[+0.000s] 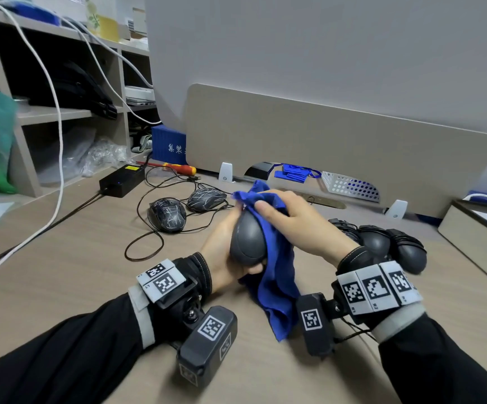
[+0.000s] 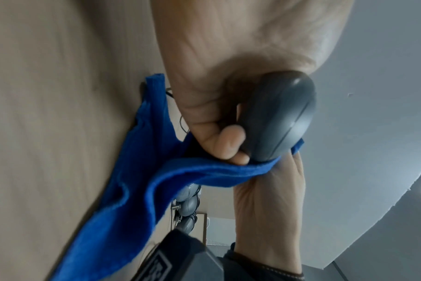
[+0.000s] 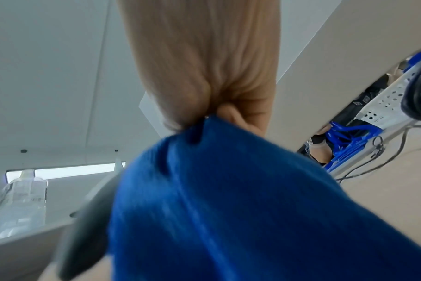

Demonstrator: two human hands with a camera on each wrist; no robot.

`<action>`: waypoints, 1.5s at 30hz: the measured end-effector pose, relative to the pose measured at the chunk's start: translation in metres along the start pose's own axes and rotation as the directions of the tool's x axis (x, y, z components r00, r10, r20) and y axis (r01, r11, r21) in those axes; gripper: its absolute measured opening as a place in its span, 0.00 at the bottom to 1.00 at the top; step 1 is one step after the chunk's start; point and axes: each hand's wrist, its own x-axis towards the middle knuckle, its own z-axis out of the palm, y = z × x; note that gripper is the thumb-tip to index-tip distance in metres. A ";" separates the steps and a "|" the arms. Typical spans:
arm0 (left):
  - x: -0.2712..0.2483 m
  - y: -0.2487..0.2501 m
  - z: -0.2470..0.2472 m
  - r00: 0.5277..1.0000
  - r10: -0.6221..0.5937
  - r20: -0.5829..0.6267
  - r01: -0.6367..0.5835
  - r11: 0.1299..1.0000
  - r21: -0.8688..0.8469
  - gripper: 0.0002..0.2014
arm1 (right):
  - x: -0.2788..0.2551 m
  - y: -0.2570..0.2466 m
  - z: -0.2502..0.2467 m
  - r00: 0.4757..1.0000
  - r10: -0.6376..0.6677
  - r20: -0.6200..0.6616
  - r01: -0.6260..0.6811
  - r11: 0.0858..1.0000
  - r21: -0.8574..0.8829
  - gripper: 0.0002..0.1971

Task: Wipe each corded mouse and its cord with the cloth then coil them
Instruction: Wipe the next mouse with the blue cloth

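Gleaming grey mouse (image 1: 248, 242) (half under cloth (image 1: 274, 275))

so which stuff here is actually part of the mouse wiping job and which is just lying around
Part of the job:
- grey mouse, held in the left hand
- blue cloth, gripped by the right hand
- two scribbled mice, cords loose
- coiled grey mice

Lying about:
- screwdriver
- power brick
- white basket
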 end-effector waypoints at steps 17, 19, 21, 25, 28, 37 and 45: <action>0.001 -0.003 -0.002 0.996 0.029 0.085 -0.035 0.997 0.063 0.22 | -0.008 -0.009 -0.002 0.990 0.085 0.115 -0.104 0.980 0.171 0.20; 0.001 -0.002 -0.003 0.994 0.038 0.105 -0.042 0.998 0.041 0.22 | -0.007 -0.009 -0.001 0.994 0.075 0.081 -0.087 0.983 0.160 0.19; 0.001 -0.001 -0.004 0.991 0.080 0.108 -0.089 0.992 0.083 0.24 | -0.007 -0.010 -0.001 0.999 0.049 0.013 -0.051 0.979 0.197 0.15; 0.003 0.000 -0.003 0.992 0.105 0.070 -0.114 0.982 0.150 0.19 | -0.003 -0.009 -0.005 0.988 0.027 -0.150 -0.002 0.987 0.164 0.14; 0.004 0.000 -0.004 0.997 0.070 0.040 -0.076 0.985 0.156 0.20 | -0.001 -0.007 -0.002 0.972 0.033 -0.232 -0.018 0.998 0.067 0.18; 0.002 0.001 -0.004 0.999 0.049 0.004 -0.049 0.984 0.169 0.16 | -0.007 -0.007 -0.006 0.996 0.044 0.076 -0.057 0.983 0.176 0.13; 0.003 0.000 -0.007 0.997 0.075 0.014 -0.077 0.980 0.181 0.17 | -0.003 -0.007 -0.005 0.980 0.110 -0.168 -0.072 0.974 0.217 0.20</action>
